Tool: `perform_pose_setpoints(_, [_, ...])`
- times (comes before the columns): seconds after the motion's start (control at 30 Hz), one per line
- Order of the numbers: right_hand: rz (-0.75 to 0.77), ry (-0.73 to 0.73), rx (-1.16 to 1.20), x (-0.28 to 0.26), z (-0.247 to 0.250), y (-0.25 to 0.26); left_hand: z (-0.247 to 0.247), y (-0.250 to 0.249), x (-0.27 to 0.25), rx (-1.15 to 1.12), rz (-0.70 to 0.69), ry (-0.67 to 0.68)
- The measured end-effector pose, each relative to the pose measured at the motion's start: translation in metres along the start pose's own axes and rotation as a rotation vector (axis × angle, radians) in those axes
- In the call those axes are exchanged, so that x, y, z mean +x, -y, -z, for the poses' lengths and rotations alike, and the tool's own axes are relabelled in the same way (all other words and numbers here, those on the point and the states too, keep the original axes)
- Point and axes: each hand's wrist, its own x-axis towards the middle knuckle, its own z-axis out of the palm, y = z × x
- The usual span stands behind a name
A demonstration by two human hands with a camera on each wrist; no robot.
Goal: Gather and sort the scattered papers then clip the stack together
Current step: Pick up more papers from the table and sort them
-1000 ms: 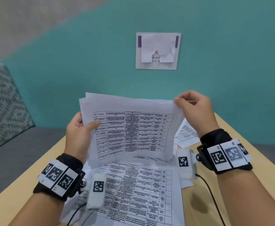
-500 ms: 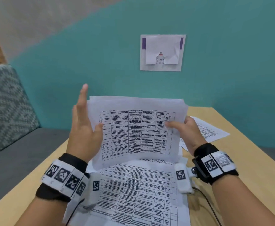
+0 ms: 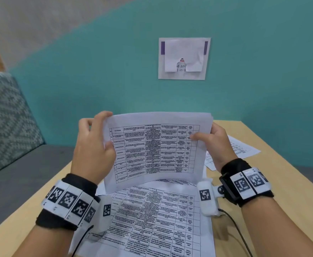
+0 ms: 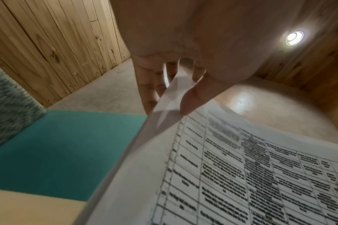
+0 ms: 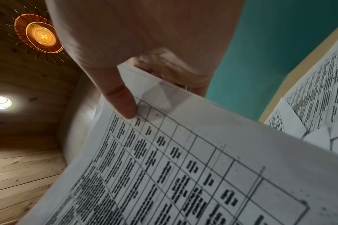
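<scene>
Both hands are on the stack [image 3: 155, 147], held upright above the table [image 3: 274, 164]: left hand [image 3: 94, 145] pinches the left short edge, right hand [image 3: 213, 143] pinches the right, long axis running between them. One stack held, a big printed sheet [image 3: 152, 219] right below it, at least two more loose sheets [image 3: 241, 149] just past the right hand, so I'd say that hand is closer. No clip visible.

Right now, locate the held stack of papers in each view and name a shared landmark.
Head: held stack of papers centre, upright between both hands.
Left wrist: lower right, edge pinched by the left hand.
Right wrist: lower centre, under the right hand.
Shared landmark: teal wall.
</scene>
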Motion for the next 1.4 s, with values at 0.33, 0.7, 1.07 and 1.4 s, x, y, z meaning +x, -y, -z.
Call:
perform_pose_setpoints(0.33, [-0.120, -0.015, 0.095, -0.006, -0.009, -0.007, -0.020, 0.008, 0.000, -0.803, 0.634, 0.105])
perform_pose_setpoints(0.7, [-0.126, -0.220, 0.209, -0.002, -0.011, -0.002, -0.031, 0.012, 0.000, -0.704, 0.740, -0.069])
perform_pose_setpoints(1.07, [-0.436, -0.187, 0.572, -0.029, -0.086, -0.011, -0.040, -0.003, -0.013, -1.235, 0.852, -0.016])
perform_pose_setpoints(1.4, [-0.109, -0.107, 0.147, -0.015, -0.042, 0.006, 0.004, -0.009, 0.004, -1.014, 0.439, 0.100])
